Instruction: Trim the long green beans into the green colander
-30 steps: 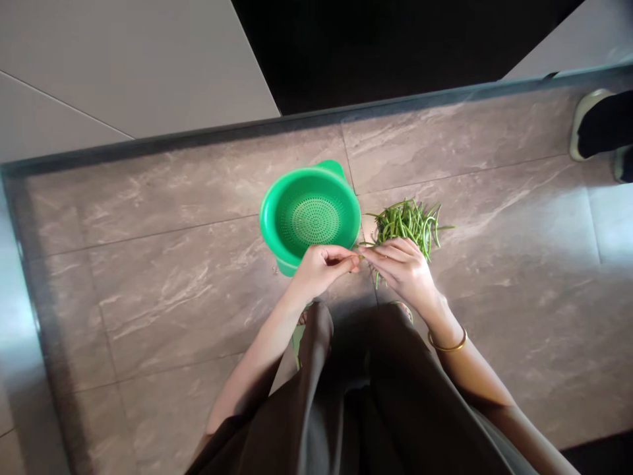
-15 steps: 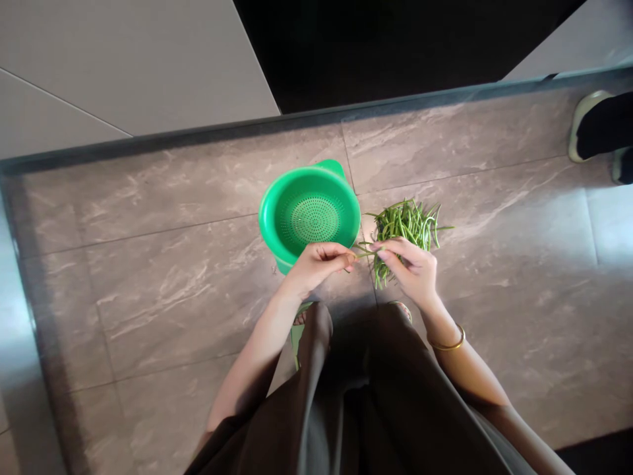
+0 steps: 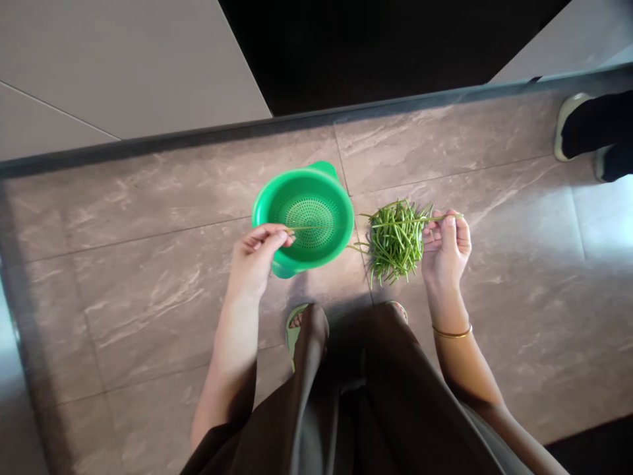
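Green colander (image 3: pixel 302 218) stands beside the bean pile (image 3: pixel 394 239) (on floor tiles). Left hand (image 3: pixel 257 254) fingers pinch one thin strand (image 3: pixel 302 228) over the colander; right hand (image 3: pixel 445 247) fingers pinch a bean (image 3: pixel 420 220) over the pile.

Brown marbled floor tiles (image 3: pixel 148 277); another person's shoe (image 3: pixel 564 125) top right; green sandals (image 3: pixel 295 326)

1 green colander (image 3: pixel 302 218), 1 bean pile (image 3: pixel 394 241), 2 hands, each w/ 1 bean piece.
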Demonstrator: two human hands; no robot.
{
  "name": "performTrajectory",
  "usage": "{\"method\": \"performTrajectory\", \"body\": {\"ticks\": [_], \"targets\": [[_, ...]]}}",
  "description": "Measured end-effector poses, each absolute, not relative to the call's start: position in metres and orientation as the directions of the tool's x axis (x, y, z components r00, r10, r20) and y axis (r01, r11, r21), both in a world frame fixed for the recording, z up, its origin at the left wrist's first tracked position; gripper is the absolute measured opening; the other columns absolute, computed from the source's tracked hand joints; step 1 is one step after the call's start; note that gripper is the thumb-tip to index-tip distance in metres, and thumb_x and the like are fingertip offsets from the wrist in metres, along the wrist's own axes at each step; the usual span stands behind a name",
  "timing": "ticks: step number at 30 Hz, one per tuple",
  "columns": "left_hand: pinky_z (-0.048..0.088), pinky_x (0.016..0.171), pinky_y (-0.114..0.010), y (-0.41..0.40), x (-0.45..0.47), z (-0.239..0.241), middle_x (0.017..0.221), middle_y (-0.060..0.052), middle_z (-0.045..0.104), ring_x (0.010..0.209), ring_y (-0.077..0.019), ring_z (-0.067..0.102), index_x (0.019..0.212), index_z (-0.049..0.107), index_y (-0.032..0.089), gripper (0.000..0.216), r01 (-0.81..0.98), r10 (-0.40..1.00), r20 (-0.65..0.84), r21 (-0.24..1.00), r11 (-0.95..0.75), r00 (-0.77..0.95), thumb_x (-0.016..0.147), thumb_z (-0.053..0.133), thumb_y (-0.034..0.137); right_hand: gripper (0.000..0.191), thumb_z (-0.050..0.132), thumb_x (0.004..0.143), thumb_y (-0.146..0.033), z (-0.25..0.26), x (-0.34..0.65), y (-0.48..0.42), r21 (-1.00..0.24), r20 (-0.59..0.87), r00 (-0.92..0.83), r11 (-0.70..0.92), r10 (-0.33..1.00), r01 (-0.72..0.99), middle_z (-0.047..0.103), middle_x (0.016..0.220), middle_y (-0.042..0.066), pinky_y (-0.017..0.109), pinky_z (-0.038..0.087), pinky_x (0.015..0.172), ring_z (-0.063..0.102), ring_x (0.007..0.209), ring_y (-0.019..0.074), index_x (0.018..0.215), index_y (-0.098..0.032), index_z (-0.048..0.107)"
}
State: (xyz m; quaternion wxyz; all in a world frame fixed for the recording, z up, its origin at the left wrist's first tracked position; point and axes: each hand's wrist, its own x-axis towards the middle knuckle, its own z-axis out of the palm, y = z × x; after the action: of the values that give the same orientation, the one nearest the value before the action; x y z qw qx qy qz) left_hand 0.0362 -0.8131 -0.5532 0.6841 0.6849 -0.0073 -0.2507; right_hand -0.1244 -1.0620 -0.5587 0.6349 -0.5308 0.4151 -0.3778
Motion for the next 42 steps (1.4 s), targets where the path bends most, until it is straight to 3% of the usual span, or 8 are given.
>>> {"method": "performTrajectory", "body": {"ticks": [7,13,17,22,26,29,34,42], "targets": [[0.049,0.082,-0.037,-0.809,0.048,-0.541,0.064,0.005,0.061,0.066,-0.0119,0.058,0.068,0.064,0.024,0.005,0.090,-0.171,-0.065,0.985,0.145,0.983,0.071,0.067,0.021,0.012,0.064,0.079,-0.032,-0.565,-0.119,-1.056,-0.957,-0.218,0.399,0.275,-0.891,0.091,0.065,0.085,-0.002,0.023,0.051,0.068,0.059,0.067,0.0063,0.087,-0.024,0.063],[0.044,0.072,-0.037,-0.803,0.053,-0.534,0.051,0.002,0.049,0.064,-0.0147,0.055,0.060,0.062,0.022,0.013,-0.036,-0.128,0.070,0.967,0.252,0.989,0.071,0.056,0.019,0.013,0.064,0.079,-0.033,-0.568,-0.121,-1.057,-0.943,-0.263,0.435,0.324,-0.861,0.073,0.065,0.079,-0.003,0.022,0.052,0.064,0.060,0.064,0.0063,0.083,-0.024,0.057],[0.044,0.067,-0.032,-0.811,0.045,-0.533,0.048,0.002,0.039,0.058,-0.0135,0.051,0.053,0.054,0.020,0.020,0.045,-0.218,0.020,0.957,0.288,0.976,0.074,0.052,0.022,0.016,0.066,0.077,-0.034,-0.563,-0.118,-1.043,-0.931,-0.299,0.559,0.366,-0.773,0.007,0.069,0.082,-0.002,0.024,0.055,0.065,0.064,0.065,0.0080,0.083,-0.024,0.055],[0.045,0.058,-0.027,-0.830,0.031,-0.522,0.051,0.005,0.032,0.053,-0.0105,0.049,0.052,0.037,0.019,0.034,0.336,-0.369,-0.207,0.882,0.330,0.906,0.074,0.059,0.032,0.015,0.068,0.077,-0.031,-0.554,-0.114,-1.019,-0.933,-0.290,0.705,0.356,-0.647,-0.057,0.072,0.087,-0.001,0.027,0.058,0.070,0.069,0.070,0.0111,0.085,-0.024,0.058],[0.036,0.046,-0.021,-0.843,0.014,-0.519,0.054,0.006,0.041,0.044,-0.0061,0.044,0.059,0.043,0.018,0.031,0.618,-0.620,-0.396,0.764,0.187,0.677,0.076,0.063,0.035,0.012,0.069,0.076,-0.028,-0.545,-0.114,-1.007,-0.975,-0.201,0.783,0.199,-0.588,-0.101,0.073,0.090,0.001,0.032,0.059,0.076,0.070,0.076,0.0143,0.086,-0.023,0.065],[0.034,0.048,-0.020,-0.852,0.000,-0.524,0.052,0.005,0.050,0.045,-0.0057,0.043,0.070,0.055,0.018,0.020,0.623,-0.724,-0.436,0.782,-0.010,0.535,0.079,0.063,0.034,0.012,0.069,0.077,-0.026,-0.539,-0.115,-1.004,-0.986,-0.105,0.816,-0.047,-0.569,-0.160,0.073,0.091,0.002,0.034,0.058,0.079,0.070,0.082,0.0165,0.088,-0.024,0.069],[0.038,0.054,-0.021,-0.863,-0.011,-0.531,0.056,0.002,0.058,0.053,-0.0075,0.050,0.074,0.064,0.016,0.023,0.569,-0.734,-0.480,0.808,-0.155,0.480,0.076,0.067,0.038,0.017,0.063,0.080,-0.019,-0.534,-0.117,-1.005,-0.893,0.104,0.893,-0.437,-0.439,-0.110,0.073,0.092,0.000,0.035,0.055,0.083,0.068,0.086,0.0165,0.092,-0.029,0.071],[0.045,0.057,-0.021,-0.864,-0.012,-0.534,0.064,0.000,0.063,0.056,-0.0083,0.055,0.070,0.067,0.015,0.023,0.633,-0.720,-0.544,0.751,-0.188,0.431,0.068,0.072,0.038,0.027,0.059,0.083,-0.015,-0.538,-0.119,-1.010,-0.814,0.206,0.930,-0.581,-0.304,-0.010,0.072,0.096,0.000,0.036,0.056,0.083,0.067,0.091,0.0175,0.101,-0.032,0.069]]}}
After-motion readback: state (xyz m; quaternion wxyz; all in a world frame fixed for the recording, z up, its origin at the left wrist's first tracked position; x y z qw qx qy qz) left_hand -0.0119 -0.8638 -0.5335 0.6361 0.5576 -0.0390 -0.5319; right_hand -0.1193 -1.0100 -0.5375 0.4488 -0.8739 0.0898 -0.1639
